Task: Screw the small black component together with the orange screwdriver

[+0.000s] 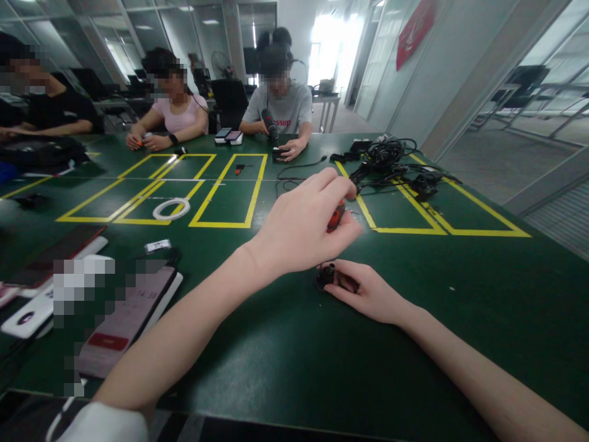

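Observation:
My left hand is raised over the table, its fingers closed round a small red-and-black object. Most of that object is hidden by the fingers, so its kind does not show. Below and a little to the right, my right hand rests low at the green tabletop. Its thumb and fingers grip a small black part with a short upright stub. The two hands are close together, left above right; whether the two held things touch cannot be made out.
A tangle of black cables lies at the back right. A white ring sits near yellow tape outlines. Phones and white devices lie at the left. Across the table, one person holds a power screwdriver; other people sit farther left.

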Demonstrator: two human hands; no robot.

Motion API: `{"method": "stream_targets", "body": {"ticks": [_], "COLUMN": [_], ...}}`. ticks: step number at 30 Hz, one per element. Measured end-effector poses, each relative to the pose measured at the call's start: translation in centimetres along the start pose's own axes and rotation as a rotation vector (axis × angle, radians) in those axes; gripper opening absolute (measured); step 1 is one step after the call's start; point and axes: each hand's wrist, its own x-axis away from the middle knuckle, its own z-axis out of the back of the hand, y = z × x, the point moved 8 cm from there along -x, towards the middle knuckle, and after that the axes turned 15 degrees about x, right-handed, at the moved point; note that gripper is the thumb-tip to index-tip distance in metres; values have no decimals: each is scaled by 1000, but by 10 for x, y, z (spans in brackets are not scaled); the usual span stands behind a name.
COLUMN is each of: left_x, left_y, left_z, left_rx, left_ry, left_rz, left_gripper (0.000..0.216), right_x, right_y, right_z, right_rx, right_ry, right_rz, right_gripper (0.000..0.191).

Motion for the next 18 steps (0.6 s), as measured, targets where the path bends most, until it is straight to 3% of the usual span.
{"method": "stream_targets", "body": {"ticks": [5, 15, 18], "left_x": [1, 4, 2], "left_y": [-6, -6, -12], "left_z": [-11, -15, -11], "left_rx": [106, 83, 43], "left_ry": [-29, -117, -58], "left_rz": [-122, -34, -4], "left_gripper": [31, 49, 48], "right_x": [1, 1, 1], "right_y": [0, -2, 1], "right_z": [-1, 3, 0], "right_rx": [30, 90, 65], "right_ry": [3, 94, 53], "right_rz": [32, 86, 70], "right_gripper": [21, 18, 19]}}
